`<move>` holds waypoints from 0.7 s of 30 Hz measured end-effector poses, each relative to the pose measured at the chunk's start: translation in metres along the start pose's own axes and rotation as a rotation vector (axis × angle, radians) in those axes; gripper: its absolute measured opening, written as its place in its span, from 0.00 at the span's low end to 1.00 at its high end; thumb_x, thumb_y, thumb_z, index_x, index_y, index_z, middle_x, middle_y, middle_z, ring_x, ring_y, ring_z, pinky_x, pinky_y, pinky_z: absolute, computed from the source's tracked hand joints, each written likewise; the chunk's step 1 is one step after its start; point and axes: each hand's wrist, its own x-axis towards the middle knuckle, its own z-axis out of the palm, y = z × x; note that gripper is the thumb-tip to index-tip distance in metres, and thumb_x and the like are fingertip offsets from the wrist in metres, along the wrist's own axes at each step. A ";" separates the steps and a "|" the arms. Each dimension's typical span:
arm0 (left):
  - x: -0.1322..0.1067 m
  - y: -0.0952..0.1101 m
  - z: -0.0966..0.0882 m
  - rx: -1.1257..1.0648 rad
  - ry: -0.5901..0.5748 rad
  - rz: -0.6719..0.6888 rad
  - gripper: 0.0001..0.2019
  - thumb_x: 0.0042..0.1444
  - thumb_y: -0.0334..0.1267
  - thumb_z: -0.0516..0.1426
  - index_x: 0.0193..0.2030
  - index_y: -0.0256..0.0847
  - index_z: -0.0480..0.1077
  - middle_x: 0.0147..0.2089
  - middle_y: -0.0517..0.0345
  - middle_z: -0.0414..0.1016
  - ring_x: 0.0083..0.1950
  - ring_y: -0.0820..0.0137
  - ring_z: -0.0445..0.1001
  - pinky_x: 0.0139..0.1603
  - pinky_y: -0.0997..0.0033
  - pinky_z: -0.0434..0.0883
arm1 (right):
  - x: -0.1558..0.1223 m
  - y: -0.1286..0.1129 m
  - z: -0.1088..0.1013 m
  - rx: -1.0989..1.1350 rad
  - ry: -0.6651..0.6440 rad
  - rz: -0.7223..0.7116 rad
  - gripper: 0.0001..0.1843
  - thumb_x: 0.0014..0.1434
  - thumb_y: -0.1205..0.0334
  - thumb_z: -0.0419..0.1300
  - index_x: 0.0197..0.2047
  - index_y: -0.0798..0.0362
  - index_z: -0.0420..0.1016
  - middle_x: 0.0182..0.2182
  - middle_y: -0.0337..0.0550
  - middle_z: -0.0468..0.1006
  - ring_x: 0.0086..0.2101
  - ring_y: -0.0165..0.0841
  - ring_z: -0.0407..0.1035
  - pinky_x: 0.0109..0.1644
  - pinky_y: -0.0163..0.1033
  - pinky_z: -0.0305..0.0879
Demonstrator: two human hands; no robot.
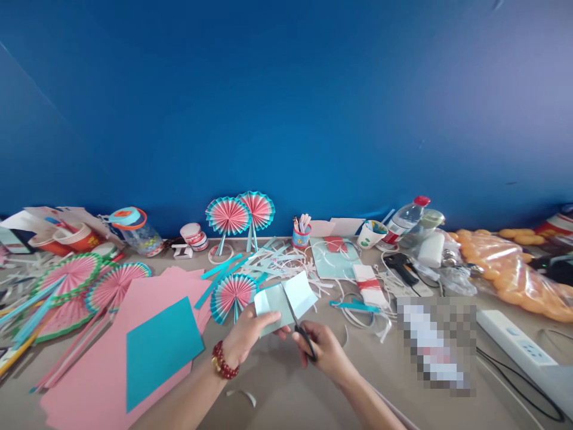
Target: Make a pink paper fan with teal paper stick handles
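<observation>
My left hand (253, 328), with a red beaded bracelet at the wrist, pinches a pale blue-green sheet of paper (271, 301) between thumb and fingers. Dark-handled scissors (306, 340) are gripped in my right hand (323, 349). Their blades lie across the paper along a slit, and the part right of it (301, 294) tilts away. Just behind the paper rests a pink and teal pleated paper fan (233, 297). A thin curled paper scrap (244, 395) lies on the table in front of my hands.
Pink sheets (89, 358) topped by a teal sheet (163, 352) lie at left, near more fans (67, 278). Paper strips (277, 260) clutter the middle. A glue gun (401, 269), bottle (405, 221), power strip (514, 337) and bagged orange balloons (505, 269) occupy the right. A blue wall stands behind.
</observation>
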 end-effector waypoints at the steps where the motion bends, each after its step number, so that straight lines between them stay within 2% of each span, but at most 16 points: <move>1: 0.001 0.001 0.000 -0.003 0.004 -0.001 0.13 0.52 0.44 0.62 0.36 0.35 0.78 0.29 0.52 0.81 0.29 0.64 0.78 0.38 0.64 0.75 | 0.001 0.000 0.000 -0.007 -0.002 -0.001 0.29 0.55 0.32 0.58 0.25 0.51 0.62 0.12 0.34 0.68 0.15 0.26 0.56 0.22 0.33 0.46; 5: 0.003 0.002 0.000 -0.030 0.020 -0.023 0.12 0.50 0.44 0.64 0.35 0.36 0.78 0.29 0.53 0.80 0.28 0.64 0.77 0.37 0.64 0.75 | 0.007 0.001 -0.002 -0.028 0.012 0.016 0.29 0.54 0.32 0.58 0.23 0.50 0.60 0.11 0.33 0.68 0.14 0.25 0.53 0.22 0.33 0.44; 8: 0.005 0.000 -0.001 -0.056 0.016 -0.024 0.13 0.49 0.44 0.65 0.35 0.36 0.77 0.30 0.53 0.80 0.29 0.64 0.78 0.35 0.65 0.75 | 0.012 -0.004 -0.011 -0.113 0.025 0.007 0.29 0.57 0.34 0.57 0.22 0.50 0.60 0.12 0.34 0.68 0.15 0.26 0.55 0.22 0.34 0.46; 11: 0.004 -0.003 -0.003 -0.054 0.015 -0.013 0.14 0.50 0.45 0.64 0.37 0.35 0.76 0.32 0.53 0.80 0.32 0.64 0.79 0.35 0.66 0.76 | 0.017 -0.018 -0.030 -0.430 0.083 -0.045 0.26 0.61 0.40 0.56 0.22 0.51 0.62 0.16 0.39 0.73 0.20 0.30 0.63 0.25 0.34 0.50; 14: -0.002 -0.005 -0.006 -0.018 0.002 -0.003 0.15 0.52 0.45 0.63 0.40 0.35 0.74 0.33 0.51 0.80 0.33 0.63 0.79 0.34 0.66 0.76 | 0.017 -0.035 -0.051 -0.940 0.316 0.020 0.16 0.58 0.46 0.61 0.31 0.51 0.69 0.27 0.42 0.78 0.28 0.36 0.72 0.27 0.35 0.48; 17: -0.013 -0.009 -0.011 0.134 0.002 -0.030 0.14 0.54 0.45 0.61 0.42 0.36 0.74 0.35 0.51 0.80 0.34 0.63 0.78 0.35 0.66 0.74 | 0.010 -0.042 -0.064 -1.134 0.323 0.153 0.12 0.57 0.51 0.62 0.38 0.50 0.71 0.29 0.43 0.80 0.32 0.38 0.75 0.27 0.35 0.47; 21: -0.029 -0.017 -0.020 0.498 0.043 -0.009 0.11 0.56 0.45 0.59 0.28 0.41 0.72 0.26 0.59 0.76 0.29 0.68 0.73 0.34 0.71 0.69 | -0.008 -0.034 -0.069 -1.135 0.354 0.247 0.19 0.56 0.52 0.63 0.48 0.51 0.69 0.32 0.43 0.80 0.35 0.40 0.77 0.29 0.34 0.50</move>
